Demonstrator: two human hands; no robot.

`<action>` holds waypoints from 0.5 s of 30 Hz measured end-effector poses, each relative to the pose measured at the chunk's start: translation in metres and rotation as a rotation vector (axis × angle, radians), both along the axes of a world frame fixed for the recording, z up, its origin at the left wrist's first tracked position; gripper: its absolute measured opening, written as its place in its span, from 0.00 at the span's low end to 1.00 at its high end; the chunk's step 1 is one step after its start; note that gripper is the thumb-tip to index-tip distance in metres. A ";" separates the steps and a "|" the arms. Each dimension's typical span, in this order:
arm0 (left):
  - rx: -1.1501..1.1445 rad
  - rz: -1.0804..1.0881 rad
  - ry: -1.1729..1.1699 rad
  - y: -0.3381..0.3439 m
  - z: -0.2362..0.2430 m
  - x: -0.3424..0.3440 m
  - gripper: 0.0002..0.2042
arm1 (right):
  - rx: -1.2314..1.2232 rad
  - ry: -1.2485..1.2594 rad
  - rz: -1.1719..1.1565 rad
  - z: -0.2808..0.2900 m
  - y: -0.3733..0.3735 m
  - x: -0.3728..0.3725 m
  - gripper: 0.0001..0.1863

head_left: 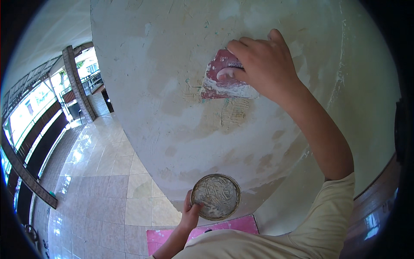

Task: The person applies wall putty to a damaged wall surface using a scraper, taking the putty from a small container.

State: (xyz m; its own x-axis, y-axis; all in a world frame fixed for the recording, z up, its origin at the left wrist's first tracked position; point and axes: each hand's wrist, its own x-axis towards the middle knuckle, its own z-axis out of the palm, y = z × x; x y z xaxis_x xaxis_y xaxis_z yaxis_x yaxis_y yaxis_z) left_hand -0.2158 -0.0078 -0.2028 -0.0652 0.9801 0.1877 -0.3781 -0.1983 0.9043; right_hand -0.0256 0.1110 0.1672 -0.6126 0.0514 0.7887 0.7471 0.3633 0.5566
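My right hand (269, 64) is closed round a dark red plastic putty spreader (222, 80), its lower edge smeared with white filler. The spreader lies against the wall (181, 47), just above a rough patch (235, 113) with ridged marks. Below, my left hand (192, 211) grips the rim of a round, shallow container (215, 196), thumb over the edge. Greyish-white paste with a scored surface fills it. Damp-looking brown blotches and pale smears cover the wall around the spreader.
A pink board (233, 224) with white spots lies beneath the container. Shiny beige floor tiles (103, 190) stretch off to the left, toward a pillar (79, 84) and railings. A cracked line (342, 56) runs down the wall at right, with dark wood (373, 211) lower right.
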 end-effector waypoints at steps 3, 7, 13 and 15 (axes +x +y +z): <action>-0.038 0.033 -0.139 -0.002 -0.002 0.003 0.22 | -0.019 -0.049 -0.031 0.001 -0.008 -0.005 0.17; -0.030 0.043 -0.018 -0.002 0.004 0.003 0.22 | -0.009 -0.009 -0.010 -0.001 -0.004 0.000 0.18; -0.041 0.023 -0.072 0.000 0.000 0.002 0.21 | 0.034 -0.018 -0.026 0.001 -0.001 0.000 0.19; -0.041 0.014 -0.085 0.001 -0.003 0.000 0.21 | 0.040 -0.025 -0.050 0.002 -0.001 -0.002 0.19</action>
